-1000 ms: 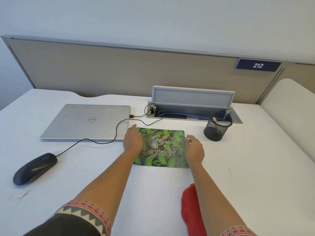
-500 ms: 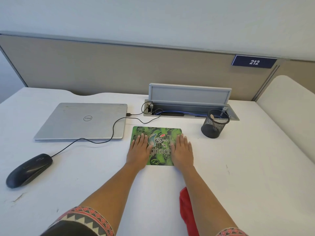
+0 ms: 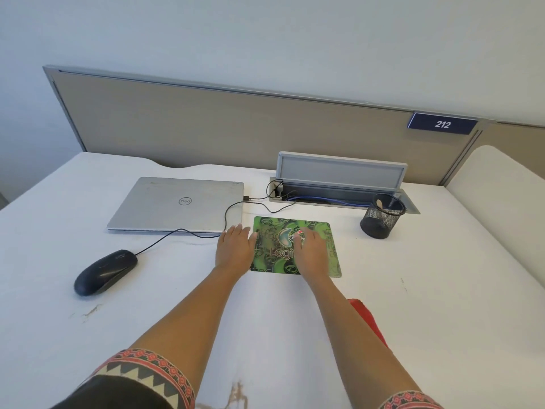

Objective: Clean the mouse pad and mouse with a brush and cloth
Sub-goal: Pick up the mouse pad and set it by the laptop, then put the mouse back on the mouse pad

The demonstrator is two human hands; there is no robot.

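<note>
Left grip (image 3: 236,247) spread beside mouse pad (image 3: 271,231) (thumb seemingly touching); right grip (image 3: 311,253) spread atop.

We count one desk (image 3: 442,290) carrying one mouse pad (image 3: 275,243), one mouse (image 3: 105,271), one closed laptop (image 3: 177,203), one mesh pen cup (image 3: 382,216) and one red cloth (image 3: 370,320). We count two hands over it: one left hand (image 3: 234,246) and one right hand (image 3: 311,252). At the rear we count one cable box (image 3: 411,206) with one raised lid (image 3: 339,172) and one number plate (image 3: 442,124) marked 212; the blue cables (image 3: 324,199) inside the box cannot be counted.
</note>
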